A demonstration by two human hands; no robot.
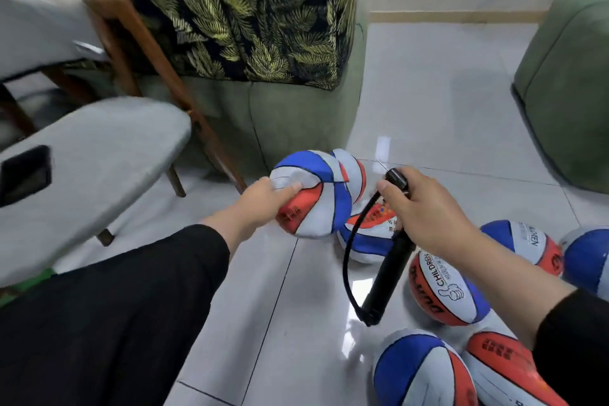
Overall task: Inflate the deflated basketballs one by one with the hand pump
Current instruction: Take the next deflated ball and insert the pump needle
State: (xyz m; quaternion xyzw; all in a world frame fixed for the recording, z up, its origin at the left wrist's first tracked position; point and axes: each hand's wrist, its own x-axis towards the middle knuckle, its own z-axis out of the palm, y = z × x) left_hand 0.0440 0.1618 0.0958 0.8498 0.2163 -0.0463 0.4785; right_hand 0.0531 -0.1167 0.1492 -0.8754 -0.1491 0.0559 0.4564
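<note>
at mid-frame the left hand (263,199) grips a limp red, white and blue basketball (311,194) off the floor, presumably steadying its valve for the needle of the black hand pump (390,269) clasped in the right hand (425,208).

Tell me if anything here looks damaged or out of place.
Nothing looks broken. The ball gripped by the left hand is dented and crumpled, plainly deflated. The right hand holds the hand pump, whose needle is bare, not in any ball.
</note>
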